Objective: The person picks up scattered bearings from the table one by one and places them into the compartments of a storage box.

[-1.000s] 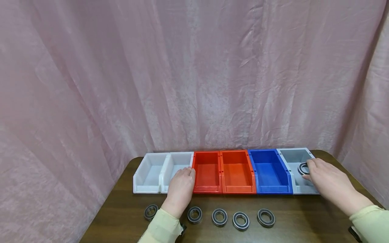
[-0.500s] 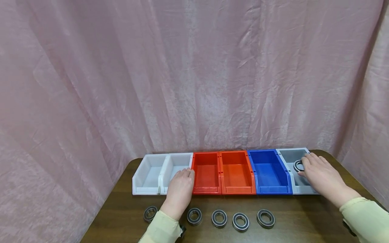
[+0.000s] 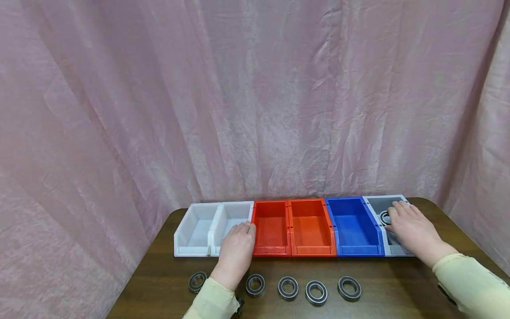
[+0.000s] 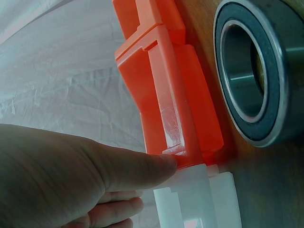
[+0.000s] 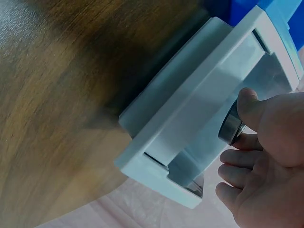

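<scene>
My right hand [image 3: 412, 230] pinches a ball bearing [image 5: 231, 124] between thumb and forefinger, its other fingers curled loosely behind. The bearing is tilted on edge inside the pale grey bin [image 5: 190, 102], the last on the right of a row. At the seam between the second white bin [image 3: 233, 210] and the red bin [image 3: 272, 250] lies my left hand [image 3: 235, 248]. Its straight thumb [image 4: 137, 166] touches the rim there in the left wrist view, with the other fingers bent behind. A second bearing [image 4: 251, 71] lies on the table near that hand.
Left to right, the row also has a white bin [image 3: 195, 250], an orange bin [image 3: 312, 250] and a blue bin [image 3: 358, 249]. In front, several bearings [image 3: 349, 297] lie spaced along the wooden table [image 3: 151, 283]. A pink curtain [image 3: 255, 110] hangs behind.
My right hand has moved left and slightly deeper over the grey bin, carrying the bearing with it. The left hand stays at the seam of the white and red bins.
</scene>
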Available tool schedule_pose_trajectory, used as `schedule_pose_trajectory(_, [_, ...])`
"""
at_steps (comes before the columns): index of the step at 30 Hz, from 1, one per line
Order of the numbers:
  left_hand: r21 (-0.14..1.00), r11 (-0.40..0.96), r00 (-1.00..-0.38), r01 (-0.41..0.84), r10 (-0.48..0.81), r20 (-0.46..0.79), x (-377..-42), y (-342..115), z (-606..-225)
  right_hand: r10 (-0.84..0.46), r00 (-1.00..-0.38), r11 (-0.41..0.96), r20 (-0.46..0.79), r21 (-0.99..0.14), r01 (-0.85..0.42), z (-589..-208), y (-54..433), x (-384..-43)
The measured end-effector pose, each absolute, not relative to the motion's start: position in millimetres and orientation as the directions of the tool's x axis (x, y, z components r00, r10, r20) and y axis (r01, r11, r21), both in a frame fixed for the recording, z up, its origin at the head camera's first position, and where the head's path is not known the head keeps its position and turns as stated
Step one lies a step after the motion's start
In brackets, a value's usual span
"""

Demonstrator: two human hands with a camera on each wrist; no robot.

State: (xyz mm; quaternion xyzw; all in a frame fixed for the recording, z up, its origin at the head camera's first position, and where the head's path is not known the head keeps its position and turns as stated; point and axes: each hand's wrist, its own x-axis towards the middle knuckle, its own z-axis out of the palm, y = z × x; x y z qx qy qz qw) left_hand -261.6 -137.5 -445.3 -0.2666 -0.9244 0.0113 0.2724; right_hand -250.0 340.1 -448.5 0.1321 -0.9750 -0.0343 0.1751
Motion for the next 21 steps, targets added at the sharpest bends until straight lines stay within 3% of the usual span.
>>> schedule_pose_trajectory(21, [-0.157, 0.871, -0.747, 0.466, 0.483, 0.457, -261, -137, -445, -0.238, -0.934, 0.969, 0.267, 0.127, -0.210, -464, 344, -261])
